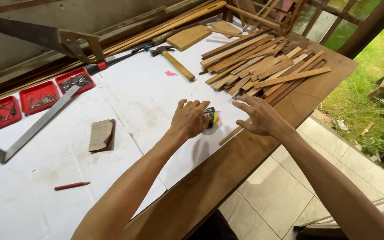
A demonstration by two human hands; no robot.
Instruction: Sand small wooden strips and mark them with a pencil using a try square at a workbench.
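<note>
My left hand (191, 118) rests on the white sheet (147, 98) with its fingers curled, right beside a small tape measure (211, 117) with a dark and bright multicoloured case; the hand hides part of it, and whether it grips it I cannot tell. My right hand (260, 116) hovers with fingers spread just right of the tape measure, over a thin wooden strip (230, 135) and near the pile of wooden slats (263, 64).
A hammer (174, 60), a wood block (189, 37), a handsaw (45, 40), a metal square (32, 129), three red trays of nails (36, 98), a sandpaper block (101, 135) and a red pencil (72, 186) lie on the table. The table edge (263, 142) drops to tiled floor.
</note>
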